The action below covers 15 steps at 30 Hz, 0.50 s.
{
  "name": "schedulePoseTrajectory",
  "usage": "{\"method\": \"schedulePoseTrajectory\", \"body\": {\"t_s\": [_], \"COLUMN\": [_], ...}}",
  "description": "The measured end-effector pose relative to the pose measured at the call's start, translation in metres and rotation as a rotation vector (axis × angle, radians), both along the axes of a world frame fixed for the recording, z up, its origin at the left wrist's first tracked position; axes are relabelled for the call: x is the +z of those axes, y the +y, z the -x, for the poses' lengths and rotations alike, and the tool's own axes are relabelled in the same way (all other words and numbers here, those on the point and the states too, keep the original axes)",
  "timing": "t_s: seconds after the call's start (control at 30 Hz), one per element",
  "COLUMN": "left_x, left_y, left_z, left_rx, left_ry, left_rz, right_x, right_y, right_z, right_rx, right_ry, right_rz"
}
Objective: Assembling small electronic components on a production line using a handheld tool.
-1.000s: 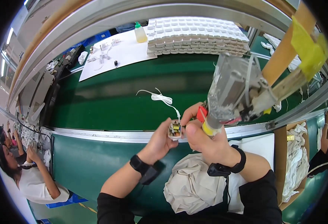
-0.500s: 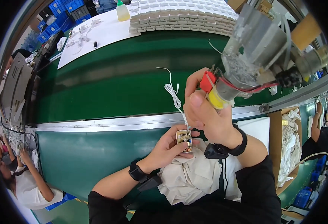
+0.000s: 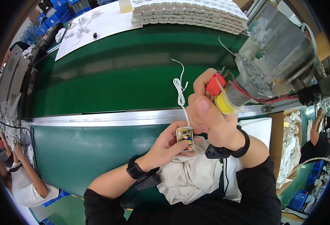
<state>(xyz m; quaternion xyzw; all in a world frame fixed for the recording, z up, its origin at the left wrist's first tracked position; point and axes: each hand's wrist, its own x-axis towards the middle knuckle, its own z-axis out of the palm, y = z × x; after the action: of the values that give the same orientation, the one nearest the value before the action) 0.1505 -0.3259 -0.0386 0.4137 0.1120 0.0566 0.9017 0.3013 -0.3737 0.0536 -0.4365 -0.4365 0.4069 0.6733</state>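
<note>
My left hand (image 3: 164, 147) grips a small white-cased circuit board (image 3: 185, 135), its components facing up and the thumb on its lower edge. From the case's top a white cable (image 3: 179, 92), tied in a bundle, lies across the metal rail onto the green belt. My right hand (image 3: 219, 125) is wrapped round the handle of what looks like a hot glue gun (image 3: 272, 52), grey and crusted with translucent residue, with a red switch and yellow band by my fingers. Its tip is hard to make out. Beneath the board sits a crumpled off-white cloth (image 3: 191, 176).
Stacked white plastic trays (image 3: 189, 17) stand at the back, beside a white sheet (image 3: 93, 32) with loose cabled parts. A cardboard box (image 3: 281, 150) of white cloth is at right. Co-workers sit at both sides; a grey machine (image 3: 12, 78) stands left.
The view has shifted slightly. The glue gun has swung a little to the right in my right hand, and the cable bundle has shifted right. Both hands keep their hold.
</note>
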Motion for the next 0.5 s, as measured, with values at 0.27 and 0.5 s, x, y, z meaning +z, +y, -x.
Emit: {"method": "schedulePoseTrajectory", "body": {"t_s": [0.27, 0.5], "left_x": [0.004, -0.004], "left_y": [-0.002, 0.006], "left_z": [-0.002, -0.001], "left_rx": [0.009, 0.168], "left_ry": [0.022, 0.019], "left_rz": [0.029, 0.175], "right_x": [0.002, 0.005], "right_y": [-0.001, -0.002], "right_z": [0.001, 0.015], "right_rx": [-0.018, 0.011], "right_ry": [0.094, 0.075], "right_rz": [-0.041, -0.012]}}
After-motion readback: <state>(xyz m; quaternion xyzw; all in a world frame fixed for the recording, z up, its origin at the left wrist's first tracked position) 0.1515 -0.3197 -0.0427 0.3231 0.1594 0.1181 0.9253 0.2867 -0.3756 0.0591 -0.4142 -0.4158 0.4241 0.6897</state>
